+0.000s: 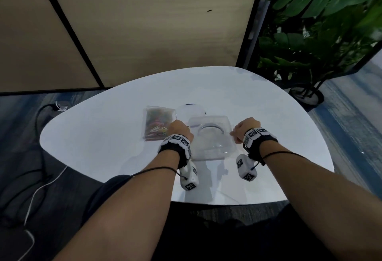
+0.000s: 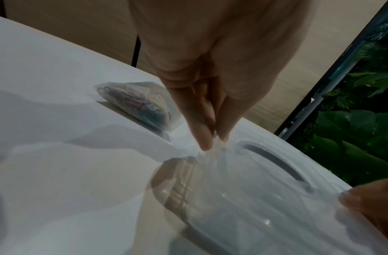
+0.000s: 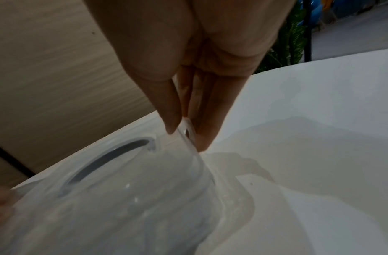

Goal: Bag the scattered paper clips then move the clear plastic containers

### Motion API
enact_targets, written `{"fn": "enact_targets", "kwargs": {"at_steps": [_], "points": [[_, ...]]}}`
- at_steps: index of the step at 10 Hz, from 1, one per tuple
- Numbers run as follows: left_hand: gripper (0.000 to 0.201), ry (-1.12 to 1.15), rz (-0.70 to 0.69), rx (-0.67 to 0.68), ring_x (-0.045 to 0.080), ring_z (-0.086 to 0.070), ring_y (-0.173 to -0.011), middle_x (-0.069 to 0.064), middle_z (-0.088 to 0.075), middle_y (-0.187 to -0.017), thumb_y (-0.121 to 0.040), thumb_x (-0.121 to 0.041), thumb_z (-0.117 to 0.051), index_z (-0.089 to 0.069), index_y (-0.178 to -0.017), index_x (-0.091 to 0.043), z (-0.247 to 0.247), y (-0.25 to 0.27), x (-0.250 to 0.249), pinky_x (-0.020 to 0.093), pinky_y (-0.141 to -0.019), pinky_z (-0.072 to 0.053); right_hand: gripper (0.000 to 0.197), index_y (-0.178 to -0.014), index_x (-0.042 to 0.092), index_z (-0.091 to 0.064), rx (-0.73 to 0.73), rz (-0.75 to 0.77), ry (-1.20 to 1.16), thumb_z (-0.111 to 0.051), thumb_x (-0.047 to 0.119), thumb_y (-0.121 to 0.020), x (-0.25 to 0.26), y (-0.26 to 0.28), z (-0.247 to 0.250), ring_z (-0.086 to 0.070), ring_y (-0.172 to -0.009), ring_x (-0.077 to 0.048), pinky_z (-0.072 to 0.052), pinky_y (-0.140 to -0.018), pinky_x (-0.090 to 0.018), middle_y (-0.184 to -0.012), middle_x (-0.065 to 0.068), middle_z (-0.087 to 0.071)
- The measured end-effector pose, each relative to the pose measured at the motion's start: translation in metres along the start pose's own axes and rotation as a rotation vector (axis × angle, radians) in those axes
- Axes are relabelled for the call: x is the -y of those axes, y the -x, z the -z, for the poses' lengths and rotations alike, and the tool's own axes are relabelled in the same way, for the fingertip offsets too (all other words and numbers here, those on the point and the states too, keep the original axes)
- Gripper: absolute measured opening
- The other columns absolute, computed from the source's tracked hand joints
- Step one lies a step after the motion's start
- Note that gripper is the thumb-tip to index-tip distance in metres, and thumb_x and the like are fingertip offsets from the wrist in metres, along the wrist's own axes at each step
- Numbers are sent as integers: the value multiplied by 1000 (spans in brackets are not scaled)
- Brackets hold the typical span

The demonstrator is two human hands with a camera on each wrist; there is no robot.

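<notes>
A clear square plastic container (image 1: 210, 136) sits on the white table (image 1: 103, 136) between my hands. My left hand (image 1: 179, 129) pinches its left rim (image 2: 212, 150) between thumb and fingers. My right hand (image 1: 241, 129) pinches its right rim (image 3: 188, 132), the edge showing between thumb and fingers. A clear bag of coloured paper clips (image 1: 157, 123) lies flat just left of my left hand, also in the left wrist view (image 2: 136, 101). A second clear container (image 1: 190, 110) stands behind the first. A dark ring (image 3: 105, 160) shows through the plastic.
Beige partition panels (image 1: 144, 22) stand behind the table. A potted plant (image 1: 322, 33) is at the back right. Cables (image 1: 41, 157) trail over the floor at the left. The table's near edge (image 1: 227, 202) is close to my lap.
</notes>
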State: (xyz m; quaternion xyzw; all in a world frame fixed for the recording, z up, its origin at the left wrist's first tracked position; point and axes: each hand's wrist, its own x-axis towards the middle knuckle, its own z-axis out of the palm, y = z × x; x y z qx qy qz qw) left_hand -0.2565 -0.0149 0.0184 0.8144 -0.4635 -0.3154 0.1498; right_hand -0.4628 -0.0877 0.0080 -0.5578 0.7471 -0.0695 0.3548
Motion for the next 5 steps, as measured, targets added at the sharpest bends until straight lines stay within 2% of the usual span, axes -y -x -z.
{"fn": "enact_targets", "kwargs": {"at_steps": [1,2,3,4,5], "points": [[4,-38,2,-29,30,-72,-97,12,-76,-98,-84,-14,-66,-66,-82,-16,-2,-1,-5,35,-84,-59,5,-76,12,-74,-82,40,89,-75,17,-75,2,-1,-4,-70,-71,-26,-59,-71,-29,-82,-10,-74],[7,-95,-4,-10,31,-72,-96,9,-66,-81,-85,-11,-65,-64,-79,-9,5,2,-19,30,-71,-54,14,-86,2,-74,-89,80,146,-69,10,-76,13,4,-1,-58,-63,-27,-49,-59,-25,-78,-11,-67],[24,-109,32,25,31,-75,-92,17,-74,-81,-73,-18,-71,-72,-83,4,5,-21,-15,36,-73,-62,20,-92,3,-74,-87,101,171,-66,14,-77,13,-8,3,-54,-60,-24,-48,-57,-25,-83,-12,-70],[19,-191,39,151,19,-75,-72,6,-79,-78,-67,-24,-80,-74,-71,-6,14,-48,-20,37,-77,-64,36,-101,7,-68,-32,95,188,-65,36,-79,13,-26,-4,-56,-75,-26,-48,-67,-28,-95,-10,-69],[30,-314,-14,292,20,-69,-66,6,-75,-72,-72,-34,-84,-71,-68,-7,22,-66,-22,35,-81,-63,44,-110,10,-62,34,57,238,-63,43,-81,20,-38,-11,-58,-90,-30,-45,-71,-29,-107,-10,-64]]}}
